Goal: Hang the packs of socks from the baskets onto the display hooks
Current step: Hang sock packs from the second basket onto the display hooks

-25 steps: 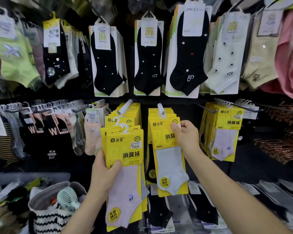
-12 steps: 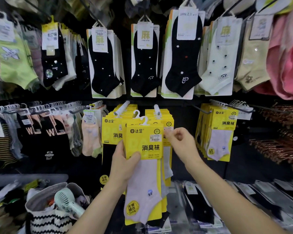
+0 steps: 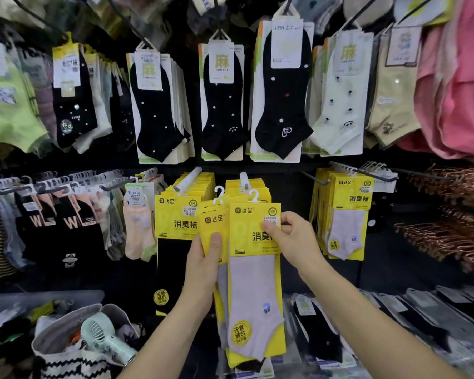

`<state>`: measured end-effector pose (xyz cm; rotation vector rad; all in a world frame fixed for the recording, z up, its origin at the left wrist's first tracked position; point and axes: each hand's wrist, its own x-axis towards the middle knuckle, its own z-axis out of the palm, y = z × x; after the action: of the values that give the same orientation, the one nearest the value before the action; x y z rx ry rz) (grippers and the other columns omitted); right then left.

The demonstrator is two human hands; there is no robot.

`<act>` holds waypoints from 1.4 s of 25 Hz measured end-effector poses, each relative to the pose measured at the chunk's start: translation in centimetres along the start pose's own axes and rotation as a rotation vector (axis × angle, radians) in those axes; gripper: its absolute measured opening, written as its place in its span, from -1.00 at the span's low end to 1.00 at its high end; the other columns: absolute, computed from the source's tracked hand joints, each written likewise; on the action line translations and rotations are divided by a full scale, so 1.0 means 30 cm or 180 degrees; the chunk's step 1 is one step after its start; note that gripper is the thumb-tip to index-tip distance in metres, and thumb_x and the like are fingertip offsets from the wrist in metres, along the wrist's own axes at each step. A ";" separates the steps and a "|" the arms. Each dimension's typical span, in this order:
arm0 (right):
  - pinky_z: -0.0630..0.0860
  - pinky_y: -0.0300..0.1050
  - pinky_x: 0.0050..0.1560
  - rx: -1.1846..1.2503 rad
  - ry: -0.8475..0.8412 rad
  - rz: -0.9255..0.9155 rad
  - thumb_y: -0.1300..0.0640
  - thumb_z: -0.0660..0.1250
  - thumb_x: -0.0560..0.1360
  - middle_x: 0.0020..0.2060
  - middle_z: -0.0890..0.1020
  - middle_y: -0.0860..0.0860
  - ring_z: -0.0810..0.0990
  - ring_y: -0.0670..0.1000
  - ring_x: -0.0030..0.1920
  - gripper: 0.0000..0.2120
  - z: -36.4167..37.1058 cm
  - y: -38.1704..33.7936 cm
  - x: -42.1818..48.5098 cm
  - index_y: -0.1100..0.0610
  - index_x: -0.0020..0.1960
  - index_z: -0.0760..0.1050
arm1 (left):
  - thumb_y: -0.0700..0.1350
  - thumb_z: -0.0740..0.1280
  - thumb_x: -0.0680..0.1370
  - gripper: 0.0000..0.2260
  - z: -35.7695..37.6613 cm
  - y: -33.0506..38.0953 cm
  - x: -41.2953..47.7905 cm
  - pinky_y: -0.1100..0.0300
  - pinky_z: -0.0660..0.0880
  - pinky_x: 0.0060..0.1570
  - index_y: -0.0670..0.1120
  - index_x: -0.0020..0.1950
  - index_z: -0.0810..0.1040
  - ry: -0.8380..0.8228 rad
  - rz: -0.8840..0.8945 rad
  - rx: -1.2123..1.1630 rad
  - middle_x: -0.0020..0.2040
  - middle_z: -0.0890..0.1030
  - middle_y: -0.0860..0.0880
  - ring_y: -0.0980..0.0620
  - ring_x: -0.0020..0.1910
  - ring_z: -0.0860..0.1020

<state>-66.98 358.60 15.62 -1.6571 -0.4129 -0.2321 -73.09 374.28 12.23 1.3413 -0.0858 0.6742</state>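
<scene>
1. Dark display wall (image 3: 411, 274), crowded in two rows. Upper row of black ankle socks on white cards (image 3: 282, 91) hangs low, just above the working zone. Copper hangers (image 3: 449, 228) jut out at right. Striped fabric bag (image 3: 66, 365) with a handheld fan (image 3: 104, 335) sits at lower left.
2. Hung yellow packs (image 3: 175, 220) fill the left peg, and a second batch sits on the peg beside it. A third yellow group (image 3: 348, 214) hangs well apart to the right.
3. Held stack of yellow sock packs (image 3: 212, 220) is in front of the two centre pegs and below their tips. Judgement: light, with a stiff card header and a soft sock below that will swing. The glossy cards are likely to slide on each other.
4. Front pack (image 3: 255, 269) is fanned to the right off the stack.
5. Left hand (image 3: 203, 269) is clamped on the stack, thumb across the front. Right hand (image 3: 296, 242) pinches the front pack's header at its right edge.
6. Centre display hooks: left peg (image 3: 188, 179), right peg (image 3: 244, 177). Both point toward the camera, tips bare.
7. White hanger loop (image 3: 253, 195) tops the front pack. Judgement: hold by the header, close under the loop. Open room lies only between the peg tips and the viewer, so approach from the front.
</scene>
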 end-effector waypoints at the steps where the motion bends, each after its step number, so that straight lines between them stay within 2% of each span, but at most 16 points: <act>1: 0.58 -0.26 -0.30 0.0013 0.0100 -0.0005 0.09 0.37 0.49 -0.24 0.68 -0.08 0.67 -0.15 -0.25 -0.95 -0.004 0.002 0.011 0.02 -0.13 0.50 | 0.13 0.26 0.43 -0.77 -0.013 0.003 0.007 0.31 0.54 -0.15 0.15 0.05 0.52 0.0087 0.0066 0.0060 -0.01 0.66 0.20 0.16 0.02 0.62; 4: 0.55 -0.25 -0.26 -0.0072 0.0331 -0.0095 0.09 0.32 0.52 -0.23 0.66 -0.09 0.64 -0.16 -0.23 -0.93 -0.011 -0.009 0.059 0.00 -0.14 0.50 | 0.03 0.25 0.51 -0.84 -0.072 0.016 0.032 0.17 0.53 -0.01 0.13 0.07 0.52 0.0307 0.0205 0.0116 0.05 0.64 0.14 0.07 0.09 0.60; 6: 0.54 -0.24 -0.28 -0.0247 0.0291 -0.0186 0.08 0.32 0.53 -0.26 0.65 -0.09 0.63 -0.16 -0.26 -0.90 -0.002 -0.016 0.089 0.00 -0.17 0.49 | 0.02 0.25 0.50 -0.83 -0.124 0.030 0.034 0.12 0.55 -0.01 0.17 0.07 0.54 0.0359 0.0296 0.0091 0.07 0.65 0.12 0.06 0.09 0.61; 9: 0.51 -0.30 -0.33 -0.0545 0.0242 -0.0195 0.05 0.34 0.51 -0.29 0.65 -0.09 0.62 -0.18 -0.28 -0.87 0.028 -0.004 0.115 -0.01 -0.20 0.47 | -0.02 0.22 0.53 -0.75 -0.182 0.047 0.015 0.30 0.58 -0.15 0.35 -0.02 0.56 0.0282 0.0445 0.0110 0.01 0.65 0.23 0.19 -0.01 0.63; 11: 0.58 -0.17 -0.22 -0.0595 0.0294 -0.0156 0.04 0.34 0.51 -0.23 0.67 -0.04 0.65 -0.11 -0.21 -0.88 0.052 0.018 0.131 0.01 -0.19 0.48 | -0.08 0.20 0.57 -0.67 -0.206 0.038 0.004 0.37 0.57 -0.20 0.41 -0.05 0.54 0.0335 0.0464 0.0169 -0.03 0.64 0.31 0.26 -0.05 0.62; 13: 0.60 -0.08 -0.15 -0.0672 0.0367 -0.0107 0.03 0.34 0.51 -0.21 0.67 -0.02 0.64 -0.07 -0.19 -0.87 0.067 0.031 0.150 0.01 -0.20 0.47 | -0.09 0.22 0.57 -0.76 -0.217 0.019 0.005 0.38 0.55 -0.26 0.27 -0.03 0.56 0.0446 0.0351 0.0117 -0.08 0.66 0.28 0.23 -0.07 0.63; 16: 0.56 -0.13 -0.22 -0.0819 0.0413 -0.0044 0.03 0.34 0.51 -0.23 0.65 -0.04 0.63 -0.05 -0.19 -0.87 0.080 0.039 0.182 0.01 -0.19 0.46 | -0.06 0.24 0.54 -0.88 -0.201 0.004 0.016 0.37 0.54 -0.30 0.13 -0.01 0.53 0.0465 0.0225 0.0048 -0.10 0.67 0.22 0.20 -0.10 0.64; 18: 0.46 -0.21 -0.32 -0.0934 0.0413 -0.0013 0.02 0.33 0.52 -0.27 0.60 -0.06 0.59 -0.04 -0.21 -0.86 0.086 0.042 0.202 0.04 -0.17 0.46 | -0.06 0.25 0.53 -0.88 -0.173 0.006 0.022 0.33 0.55 -0.26 0.11 0.02 0.53 0.0385 0.0217 0.0058 -0.07 0.68 0.19 0.18 -0.08 0.64; 21: 0.37 -0.22 -0.37 -0.1160 0.0295 0.0100 -0.01 0.30 0.53 -0.27 0.56 -0.05 0.55 -0.01 -0.20 -0.82 0.085 0.045 0.214 0.09 -0.14 0.45 | -0.03 0.26 0.53 -0.87 -0.125 0.004 0.031 0.15 0.55 -0.07 0.10 0.06 0.53 0.0326 0.0126 0.0089 0.02 0.66 0.10 0.08 0.03 0.62; 23: 0.42 -0.17 -0.30 -0.1281 0.0322 0.0160 -0.09 0.29 0.52 -0.19 0.55 -0.02 0.53 0.00 -0.15 -0.74 0.073 0.042 0.193 0.12 -0.04 0.43 | -0.01 0.26 0.53 -0.87 -0.098 0.003 0.034 0.11 0.53 -0.02 0.12 0.04 0.55 0.0257 0.0100 0.0106 0.03 0.66 0.08 0.05 0.05 0.62; 25: 0.45 -0.11 -0.20 -0.1191 0.0613 0.0006 -0.19 0.29 0.47 -0.14 0.51 -0.04 0.51 -0.02 -0.11 -0.63 0.057 0.037 0.145 0.08 0.05 0.37 | 0.06 0.28 0.48 -0.86 -0.076 0.008 0.032 0.12 0.55 -0.05 0.15 -0.01 0.58 0.0182 0.0104 0.0103 0.00 0.67 0.09 0.06 0.03 0.63; 27: 0.41 -0.18 -0.25 -0.0763 0.0580 -0.0246 -0.33 0.24 0.40 -0.22 0.52 -0.09 0.53 -0.06 -0.17 -0.57 0.058 0.017 0.078 0.03 -0.04 0.35 | 0.11 0.30 0.44 -0.81 -0.056 0.007 0.031 0.07 0.55 -0.03 0.13 0.00 0.58 0.0146 0.0114 0.0092 0.01 0.67 0.08 0.05 0.02 0.63; 29: 0.38 -0.28 -0.30 -0.0522 0.0178 -0.0241 -0.42 0.24 0.29 -0.25 0.53 -0.11 0.51 -0.13 -0.23 -0.52 0.074 -0.005 0.021 -0.02 -0.10 0.38 | 0.12 0.31 0.42 -0.78 -0.029 0.000 0.027 0.06 0.55 -0.02 0.11 0.01 0.58 0.0138 0.0102 0.0107 0.01 0.67 0.07 0.05 0.02 0.63; 32: 0.48 -0.22 -0.28 -0.0690 -0.0003 -0.0256 -0.24 0.43 0.30 -0.25 0.60 -0.08 0.54 -0.12 -0.26 -0.66 0.075 -0.012 -0.007 -0.01 -0.16 0.47 | 0.14 0.35 0.36 -0.74 0.016 -0.004 0.015 0.05 0.57 -0.01 0.11 -0.01 0.58 0.0179 0.0068 0.0170 -0.01 0.68 0.07 0.04 0.02 0.64; 35: 0.60 -0.15 -0.17 -0.0312 0.0020 -0.0217 0.00 0.47 0.39 -0.23 0.68 -0.10 0.66 -0.12 -0.21 -0.86 0.037 -0.008 0.003 -0.03 -0.17 0.51 | 0.15 0.30 0.41 -0.75 0.031 -0.007 0.012 0.06 0.56 0.00 0.10 0.02 0.56 0.0121 0.0036 0.0120 0.01 0.67 0.06 0.05 0.03 0.63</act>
<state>-67.10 359.73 15.73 -1.7396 -0.4599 -0.3126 -72.40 373.56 12.46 1.3645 -0.0504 0.7135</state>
